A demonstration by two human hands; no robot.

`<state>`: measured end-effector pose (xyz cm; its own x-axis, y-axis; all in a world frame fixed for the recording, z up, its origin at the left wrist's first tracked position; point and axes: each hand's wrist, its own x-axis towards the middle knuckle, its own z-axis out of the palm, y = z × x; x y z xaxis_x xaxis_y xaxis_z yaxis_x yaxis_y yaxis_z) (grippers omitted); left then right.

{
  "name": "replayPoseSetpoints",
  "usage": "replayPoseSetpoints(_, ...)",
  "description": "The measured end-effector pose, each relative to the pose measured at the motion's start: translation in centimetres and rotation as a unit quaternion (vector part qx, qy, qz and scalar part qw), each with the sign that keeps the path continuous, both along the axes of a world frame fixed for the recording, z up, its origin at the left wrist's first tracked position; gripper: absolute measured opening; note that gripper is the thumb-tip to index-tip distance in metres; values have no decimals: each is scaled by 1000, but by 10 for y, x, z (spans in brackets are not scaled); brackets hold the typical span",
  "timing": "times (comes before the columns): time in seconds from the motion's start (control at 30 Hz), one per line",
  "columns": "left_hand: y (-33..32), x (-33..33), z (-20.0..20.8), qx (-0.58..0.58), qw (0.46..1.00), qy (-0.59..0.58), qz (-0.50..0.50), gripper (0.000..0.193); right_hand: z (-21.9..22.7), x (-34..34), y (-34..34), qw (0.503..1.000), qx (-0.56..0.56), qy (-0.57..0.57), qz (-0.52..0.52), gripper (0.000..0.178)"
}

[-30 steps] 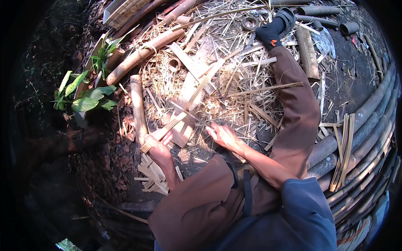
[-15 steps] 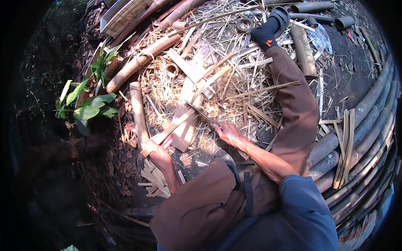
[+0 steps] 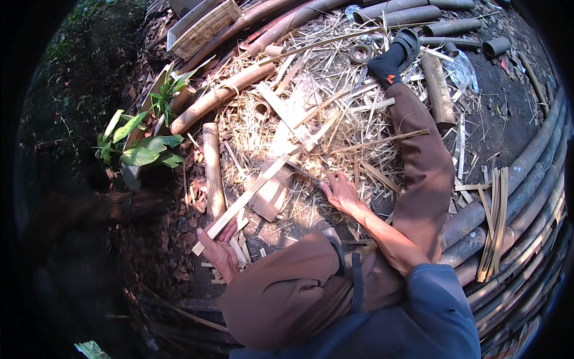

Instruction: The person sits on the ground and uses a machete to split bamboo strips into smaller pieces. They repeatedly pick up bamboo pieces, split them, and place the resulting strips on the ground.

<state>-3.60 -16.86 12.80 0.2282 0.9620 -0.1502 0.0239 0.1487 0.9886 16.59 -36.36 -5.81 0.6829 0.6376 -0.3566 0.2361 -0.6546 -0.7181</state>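
A long, pale bamboo strip (image 3: 248,194) slants from the lower left up toward the scrap pile. My left hand (image 3: 221,248) holds its near end, palm up, with the strip lying across the fingers. My right hand (image 3: 342,194) grips a knife (image 3: 305,173), its handle mostly hidden in the fingers. The blade points up and left and meets or nearly meets the strip; contact is hard to tell. Beneath the strip lies a flat wooden board (image 3: 273,197). Cut bamboo pieces (image 3: 239,248) lie beside my left hand.
Shavings (image 3: 323,143) cover the ground ahead. Bamboo poles (image 3: 514,179) curve along the right, with a strip bundle (image 3: 495,224) on them. Cut bamboo lengths (image 3: 214,170) and a leafy plant (image 3: 146,152) are at left; a plastic crate (image 3: 203,27) stands far left. My outstretched leg (image 3: 421,155) borders the right.
My left hand has drawn back toward me with the bamboo strip, and its fingers have loosened around it. The right hand with the knife has shifted slightly. The whole view has also moved a little.
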Motion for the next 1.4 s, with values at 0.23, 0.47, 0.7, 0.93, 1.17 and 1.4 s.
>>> replayPoseSetpoints(0.23,-25,-18,-21,-157,986,-60,6,68,82,5,37,727,460,481,-173,51)
replayPoseSetpoints(0.47,-66,14,-26,122,908,194,-351,43,99,31,14,830,413,315,-203,34)
replayPoseSetpoints(0.7,-64,50,-30,41,840,265,-472,28,118,43,21,857,439,194,-186,54)
replayPoseSetpoints(0.93,-103,60,-68,-41,861,178,-475,39,126,53,45,652,532,328,-429,51)
replayPoseSetpoints(1.17,-95,67,-59,-81,835,223,-497,38,129,43,55,606,587,247,-477,52)
replayPoseSetpoints(1.4,-102,72,-64,-109,854,212,-463,39,106,64,43,655,534,380,-376,63)
